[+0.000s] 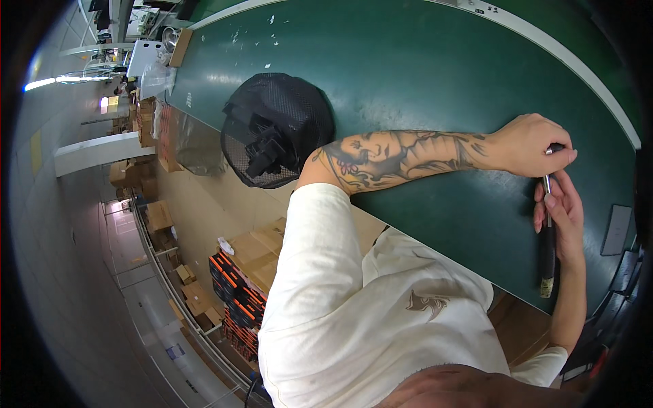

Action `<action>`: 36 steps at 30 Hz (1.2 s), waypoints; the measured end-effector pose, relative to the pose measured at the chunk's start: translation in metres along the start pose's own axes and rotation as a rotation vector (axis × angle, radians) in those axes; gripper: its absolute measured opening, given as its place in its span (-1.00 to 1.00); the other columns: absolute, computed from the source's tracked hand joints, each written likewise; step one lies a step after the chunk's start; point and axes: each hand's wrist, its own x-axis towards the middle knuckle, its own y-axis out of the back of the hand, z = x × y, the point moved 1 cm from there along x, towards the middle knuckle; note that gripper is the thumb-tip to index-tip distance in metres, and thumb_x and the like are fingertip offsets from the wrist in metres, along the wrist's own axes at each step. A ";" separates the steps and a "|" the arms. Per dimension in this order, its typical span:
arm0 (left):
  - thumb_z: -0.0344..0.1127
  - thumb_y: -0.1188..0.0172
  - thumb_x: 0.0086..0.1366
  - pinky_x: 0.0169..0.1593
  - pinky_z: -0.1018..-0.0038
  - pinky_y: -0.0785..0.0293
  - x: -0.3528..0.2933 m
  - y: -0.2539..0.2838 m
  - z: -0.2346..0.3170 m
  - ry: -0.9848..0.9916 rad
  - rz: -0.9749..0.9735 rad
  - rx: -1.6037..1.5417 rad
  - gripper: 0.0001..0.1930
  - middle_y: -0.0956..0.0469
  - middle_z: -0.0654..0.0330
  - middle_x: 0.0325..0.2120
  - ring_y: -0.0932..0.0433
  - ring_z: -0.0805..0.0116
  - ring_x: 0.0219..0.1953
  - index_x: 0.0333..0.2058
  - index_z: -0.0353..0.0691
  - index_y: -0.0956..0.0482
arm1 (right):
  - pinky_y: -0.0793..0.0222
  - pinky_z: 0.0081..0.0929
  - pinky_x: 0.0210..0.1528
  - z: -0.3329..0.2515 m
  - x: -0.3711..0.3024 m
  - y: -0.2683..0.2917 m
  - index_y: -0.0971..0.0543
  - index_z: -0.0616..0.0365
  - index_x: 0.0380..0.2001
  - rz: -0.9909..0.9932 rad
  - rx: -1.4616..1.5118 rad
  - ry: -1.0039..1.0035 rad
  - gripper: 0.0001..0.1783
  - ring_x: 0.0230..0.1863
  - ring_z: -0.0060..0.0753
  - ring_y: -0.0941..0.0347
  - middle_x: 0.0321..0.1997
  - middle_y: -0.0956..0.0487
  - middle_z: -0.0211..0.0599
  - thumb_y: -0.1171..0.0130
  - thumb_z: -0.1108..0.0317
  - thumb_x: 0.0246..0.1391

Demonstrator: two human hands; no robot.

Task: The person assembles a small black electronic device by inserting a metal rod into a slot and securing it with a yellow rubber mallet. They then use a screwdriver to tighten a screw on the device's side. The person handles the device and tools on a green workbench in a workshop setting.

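A slim rod (547,255) with a silver shaft and a thick black sleeve lies between both hands above the green table, at the right. My left hand (534,146) is closed round its far end, where a small black tip shows beside the thumb. Just nearer, my right hand (568,214) holds the shaft where it meets the sleeve, thumb on one side and fingers on the other. The rod's near end, with a worn gold-coloured patch, sticks out freely toward me. I cannot tell exactly what kind of rod it is.
A black mesh bag (309,109) with black plastic parts (262,149) rests at the table's left edge. To the right lies a flat grey block (616,230). Cardboard boxes (255,251) and stacked black-and-orange boxes (235,289) stand on the floor at left.
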 end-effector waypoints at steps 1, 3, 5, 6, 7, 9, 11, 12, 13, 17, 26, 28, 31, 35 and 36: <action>-0.15 -0.19 0.31 -0.33 0.27 -0.54 0.000 0.000 0.000 0.001 -0.001 0.003 -0.70 -0.66 0.00 -0.46 -0.64 0.05 -0.44 -0.36 -0.29 -0.70 | -0.40 -0.61 -0.50 0.000 0.000 0.000 -0.16 0.31 0.40 -0.003 0.000 -0.001 -0.28 -0.46 -0.55 -0.44 -0.18 -0.49 -0.25 -0.13 0.32 0.27; -0.15 -0.19 0.31 -0.33 0.27 -0.54 -0.001 0.001 0.000 0.005 -0.001 0.009 -0.70 -0.66 0.00 -0.45 -0.64 0.04 -0.44 -0.36 -0.29 -0.70 | -0.40 -0.61 -0.50 0.000 0.000 -0.001 -0.15 0.32 0.41 -0.008 0.000 -0.004 -0.28 -0.46 -0.55 -0.44 -0.17 -0.49 -0.24 -0.13 0.33 0.27; -0.14 -0.20 0.31 -0.33 0.27 -0.54 -0.003 0.001 0.001 0.005 0.007 0.012 -0.70 -0.66 0.00 -0.46 -0.64 0.04 -0.44 -0.36 -0.29 -0.70 | -0.40 -0.61 -0.49 0.001 0.000 -0.001 -0.14 0.32 0.41 -0.008 -0.001 -0.006 -0.28 -0.46 -0.55 -0.44 -0.17 -0.49 -0.24 -0.12 0.34 0.27; -0.14 -0.20 0.31 -0.33 0.27 -0.54 -0.005 0.002 0.001 0.006 0.010 0.015 -0.70 -0.66 0.00 -0.46 -0.64 0.03 -0.44 -0.36 -0.29 -0.69 | -0.40 -0.61 -0.49 0.001 0.000 -0.003 -0.14 0.32 0.41 -0.013 0.002 -0.008 -0.28 -0.46 -0.55 -0.44 -0.17 -0.49 -0.24 -0.12 0.34 0.27; -0.14 -0.20 0.31 -0.33 0.27 -0.54 -0.004 0.001 -0.001 0.005 0.004 0.014 -0.70 -0.66 0.00 -0.45 -0.64 0.03 -0.44 -0.36 -0.29 -0.69 | -0.40 -0.61 -0.49 0.002 0.000 -0.002 -0.14 0.32 0.42 -0.008 0.006 -0.009 -0.27 -0.47 -0.54 -0.44 -0.17 -0.49 -0.24 -0.12 0.34 0.27; -0.13 -0.20 0.31 -0.33 0.27 -0.54 -0.003 0.000 -0.004 0.003 -0.016 0.009 -0.70 -0.65 0.00 -0.44 -0.64 0.03 -0.42 -0.35 -0.29 -0.69 | -0.41 -0.60 -0.48 0.004 0.000 -0.002 -0.13 0.30 0.42 -0.008 0.010 -0.020 -0.27 -0.46 -0.53 -0.45 -0.17 -0.49 -0.24 -0.12 0.33 0.27; -0.17 -0.20 0.32 -0.32 0.28 -0.54 0.001 -0.003 -0.005 -0.010 -0.027 0.008 -0.72 -0.65 0.00 -0.41 -0.64 0.06 -0.41 -0.32 -0.30 -0.68 | -0.42 -0.59 -0.47 0.002 -0.002 0.002 -0.12 0.26 0.43 0.013 0.012 -0.017 -0.26 -0.45 -0.52 -0.47 -0.17 -0.50 -0.23 -0.13 0.32 0.27; -0.19 -0.20 0.32 -0.32 0.29 -0.54 0.002 -0.004 -0.006 -0.019 -0.042 0.003 -0.73 -0.65 0.00 -0.39 -0.64 0.08 -0.40 -0.30 -0.30 -0.68 | -0.44 -0.58 -0.45 0.003 0.000 0.001 -0.12 0.24 0.44 -0.045 0.046 -0.041 -0.26 -0.44 -0.51 -0.49 -0.17 -0.51 -0.24 -0.12 0.33 0.28; -0.22 -0.19 0.34 -0.30 0.32 -0.55 0.004 -0.003 -0.007 -0.019 -0.047 -0.020 -0.76 -0.66 0.02 -0.37 -0.65 0.14 -0.38 -0.27 -0.30 -0.67 | -0.45 -0.57 -0.43 0.003 0.000 0.001 -0.11 0.21 0.45 -0.061 0.074 -0.041 -0.26 -0.43 -0.50 -0.50 -0.17 -0.51 -0.24 -0.12 0.34 0.28; -0.35 -0.12 0.44 -0.14 0.45 -0.56 0.000 0.005 -0.002 0.074 -0.151 -0.017 -0.81 -0.67 0.10 -0.28 -0.64 0.36 -0.24 -0.19 -0.34 -0.65 | -0.51 -0.53 -0.32 -0.006 0.005 0.003 -0.05 0.16 0.48 -0.184 0.072 -0.039 -0.27 -0.37 -0.48 -0.55 -0.19 -0.54 -0.27 -0.07 0.42 0.34; -0.39 -0.06 0.46 -0.14 0.46 -0.55 -0.001 -0.001 0.004 0.198 -0.157 -0.058 -0.78 -0.66 0.06 -0.30 -0.66 0.32 -0.24 -0.21 -0.42 -0.63 | -0.54 -0.50 -0.26 0.005 0.004 0.007 0.00 0.20 0.49 -0.257 0.103 0.075 -0.24 -0.31 -0.43 -0.57 -0.22 -0.54 -0.23 -0.03 0.44 0.30; -0.38 -0.06 0.47 -0.13 0.46 -0.55 -0.001 -0.002 0.002 0.196 -0.158 -0.066 -0.78 -0.66 0.06 -0.28 -0.66 0.32 -0.23 -0.20 -0.42 -0.63 | -0.54 -0.50 -0.26 0.005 0.004 0.006 0.00 0.22 0.49 -0.263 0.106 0.083 -0.23 -0.31 -0.42 -0.56 -0.23 -0.54 -0.23 -0.03 0.44 0.29; -0.37 -0.06 0.48 -0.12 0.46 -0.55 -0.002 0.000 0.008 0.227 -0.156 -0.068 -0.77 -0.66 0.08 -0.27 -0.66 0.33 -0.22 -0.20 -0.42 -0.63 | -0.55 -0.49 -0.26 0.005 0.003 0.004 0.02 0.26 0.48 -0.261 0.124 0.096 -0.22 -0.32 -0.43 -0.56 -0.29 -0.54 -0.21 -0.04 0.43 0.30; -0.37 -0.06 0.48 -0.13 0.48 -0.55 -0.007 0.003 0.005 0.247 -0.146 -0.084 -0.77 -0.66 0.08 -0.26 -0.64 0.35 -0.21 -0.19 -0.42 -0.63 | -0.54 -0.47 -0.23 0.007 0.006 0.002 0.07 0.24 0.50 -0.290 0.129 0.092 -0.22 -0.30 -0.42 -0.56 -0.26 -0.52 -0.22 -0.01 0.43 0.32; -0.36 -0.06 0.48 -0.13 0.48 -0.55 -0.006 0.003 0.006 0.243 -0.146 -0.095 -0.77 -0.66 0.08 -0.26 -0.64 0.36 -0.21 -0.19 -0.42 -0.63 | -0.53 -0.47 -0.22 0.007 0.006 0.002 0.08 0.21 0.50 -0.303 0.120 0.084 -0.22 -0.29 -0.42 -0.56 -0.24 -0.51 -0.23 0.01 0.43 0.34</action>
